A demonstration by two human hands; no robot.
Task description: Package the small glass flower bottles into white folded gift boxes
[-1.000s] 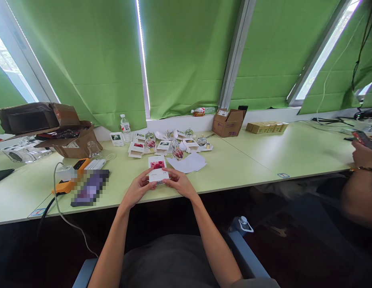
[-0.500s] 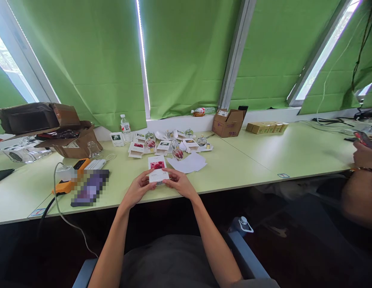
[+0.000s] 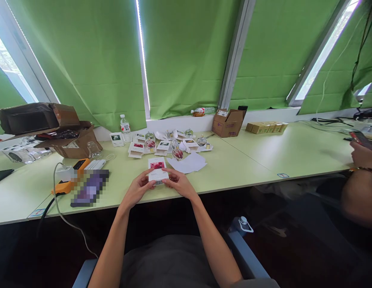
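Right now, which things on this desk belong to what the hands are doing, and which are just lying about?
In the job:
white carton with a pink flower picture, gripped by the left hand and right hand
small cartons like it
glass globes
white paper sheets

Lying about:
water bottle
open cardboard box
yellow boxes
orange device
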